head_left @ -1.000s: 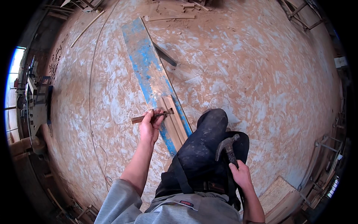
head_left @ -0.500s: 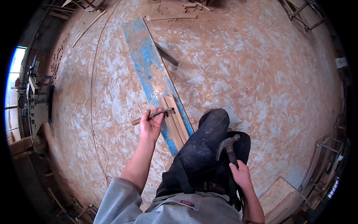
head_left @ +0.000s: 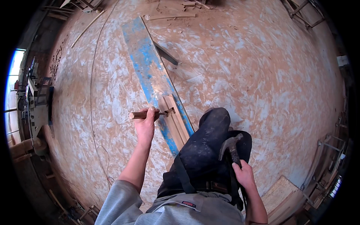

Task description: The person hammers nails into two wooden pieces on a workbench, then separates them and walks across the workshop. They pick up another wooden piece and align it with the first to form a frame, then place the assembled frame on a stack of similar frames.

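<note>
My left hand is closed around the wooden handle of a chisel. The handle points off to the left, and the blade reaches right to the dark notches cut in the wooden pieces. Whether its tip touches the wood I cannot tell. These pieces lie side by side, lengthwise, on a narrow bench with worn blue paint. Down at the right, my right hand grips a claw hammer by its handle, its head up over my dark trouser leg.
A bench leg slants out to the right. Along the dusty floor on the left runs a thin cable. Wood strips lie beyond the bench, a machine stands far left, and boards lie at lower right.
My left hand has shifted slightly left, turning the chisel so its handle lies more level and its blade has drawn back from the notches' far side. The hammer has barely moved.
</note>
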The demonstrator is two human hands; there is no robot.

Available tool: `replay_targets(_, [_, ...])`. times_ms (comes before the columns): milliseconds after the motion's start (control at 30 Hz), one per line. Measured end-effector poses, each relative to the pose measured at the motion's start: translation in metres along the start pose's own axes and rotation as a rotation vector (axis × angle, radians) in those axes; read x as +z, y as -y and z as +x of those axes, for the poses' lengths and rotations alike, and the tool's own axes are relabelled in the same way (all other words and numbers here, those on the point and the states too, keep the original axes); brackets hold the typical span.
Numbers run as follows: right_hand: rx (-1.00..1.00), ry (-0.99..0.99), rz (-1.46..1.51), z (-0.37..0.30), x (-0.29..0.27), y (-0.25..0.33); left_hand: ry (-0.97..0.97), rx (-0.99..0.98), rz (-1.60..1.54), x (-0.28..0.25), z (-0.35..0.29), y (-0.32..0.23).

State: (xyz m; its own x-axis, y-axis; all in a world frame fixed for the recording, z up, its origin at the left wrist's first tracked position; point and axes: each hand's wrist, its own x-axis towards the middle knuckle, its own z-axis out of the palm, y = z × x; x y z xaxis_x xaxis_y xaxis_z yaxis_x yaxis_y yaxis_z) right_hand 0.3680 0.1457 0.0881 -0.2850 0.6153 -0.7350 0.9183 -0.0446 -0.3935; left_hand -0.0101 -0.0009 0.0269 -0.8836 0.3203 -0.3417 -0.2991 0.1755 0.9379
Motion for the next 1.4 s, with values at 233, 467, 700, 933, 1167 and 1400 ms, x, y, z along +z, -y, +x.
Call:
replay_targets(233, [0.002, 0.011, -0.017, 0.000, -0.002, 0.000, 0.039, 0.103, 0.515, 0.022, -0.003, -0.014])
replay_targets(467, [-0.028, -0.003, -0.011, 0.001, -0.002, 0.005, -0.023, 0.175, 0.410, 0.022, -0.001, 0.027])
replay_targets(700, [-0.026, 0.014, -0.012, 0.005, 0.002, -0.002, 0.013, 0.091, 0.081, 0.008, 0.004, 0.028])
replay_targets(933, [-0.003, 0.015, -0.005, 0.004, 0.001, -0.005, 0.005, 0.069, -0.009, 0.012, -0.001, 0.034])
replay_targets(1167, [0.003, 0.009, 0.005, 0.001, 0.000, -0.001, 0.076, 0.159, 0.372, 0.022, 0.003, 0.020])
replay_targets(1400, [-0.024, -0.008, 0.004, 0.002, 0.006, -0.003, 0.040, 0.018, 0.043, 0.003, 0.006, 0.029])
